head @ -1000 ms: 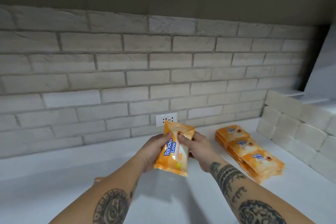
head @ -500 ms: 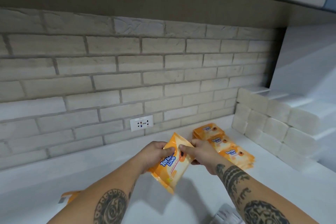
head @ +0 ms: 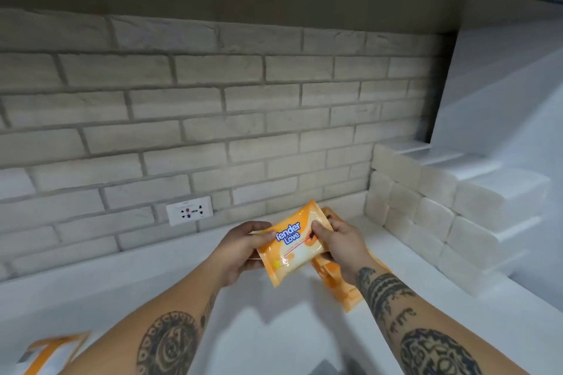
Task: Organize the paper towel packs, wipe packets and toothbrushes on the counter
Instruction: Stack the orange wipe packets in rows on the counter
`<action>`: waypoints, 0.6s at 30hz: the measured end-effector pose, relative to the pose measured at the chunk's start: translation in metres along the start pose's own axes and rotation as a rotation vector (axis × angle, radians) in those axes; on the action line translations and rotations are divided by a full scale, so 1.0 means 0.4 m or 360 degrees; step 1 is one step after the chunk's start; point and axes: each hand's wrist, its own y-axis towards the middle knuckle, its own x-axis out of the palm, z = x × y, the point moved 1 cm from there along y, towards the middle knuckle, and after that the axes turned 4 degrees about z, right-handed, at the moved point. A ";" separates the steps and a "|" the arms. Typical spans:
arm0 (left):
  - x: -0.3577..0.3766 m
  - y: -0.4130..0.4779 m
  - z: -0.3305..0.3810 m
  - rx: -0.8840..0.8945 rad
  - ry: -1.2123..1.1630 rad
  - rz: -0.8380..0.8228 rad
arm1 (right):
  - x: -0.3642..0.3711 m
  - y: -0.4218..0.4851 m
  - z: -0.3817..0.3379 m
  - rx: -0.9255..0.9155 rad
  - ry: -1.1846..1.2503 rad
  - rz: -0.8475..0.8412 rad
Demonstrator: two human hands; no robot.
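On the counter, the held wipe packet hides most of the stack.

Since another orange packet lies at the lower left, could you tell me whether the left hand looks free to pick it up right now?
Probably not yet. The left hand and the right hand both grip the wipe packet above the counter. The loose packet lies unobstructed near the left forearm, so it should be reachable after letting go.

soft overhead light, slight blur, edges bowed by wide-angle
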 end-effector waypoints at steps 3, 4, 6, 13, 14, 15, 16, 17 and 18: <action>0.060 0.033 -0.032 0.0008 0.0036 0.0107 | -0.046 0.037 0.022 0.0020 -0.0058 -0.0026; 0.075 0.046 -0.042 0.0019 0.0045 0.0156 | -0.060 0.049 0.032 0.0031 -0.0068 -0.0039; 0.101 0.071 -0.062 0.0021 0.0039 0.0248 | -0.085 0.073 0.055 0.0061 -0.0086 -0.0073; 0.195 0.146 -0.128 -0.0025 0.0015 0.0449 | -0.158 0.147 0.140 0.0081 -0.0255 -0.0082; 0.212 0.161 -0.134 -0.0036 -0.0037 0.0461 | -0.170 0.165 0.152 0.0074 -0.0272 -0.0036; 0.228 0.177 -0.141 -0.0048 -0.0088 0.0464 | -0.182 0.184 0.165 0.0075 -0.0280 0.0015; 0.245 0.192 -0.146 -0.0055 -0.0125 0.0458 | -0.194 0.201 0.175 0.0079 -0.0273 0.0058; 0.261 0.206 -0.152 -0.0050 -0.0128 0.0457 | -0.208 0.220 0.184 0.0089 -0.0257 0.0089; 0.274 0.218 -0.154 -0.0027 -0.0099 0.0465 | -0.219 0.234 0.188 0.0096 -0.0247 0.0109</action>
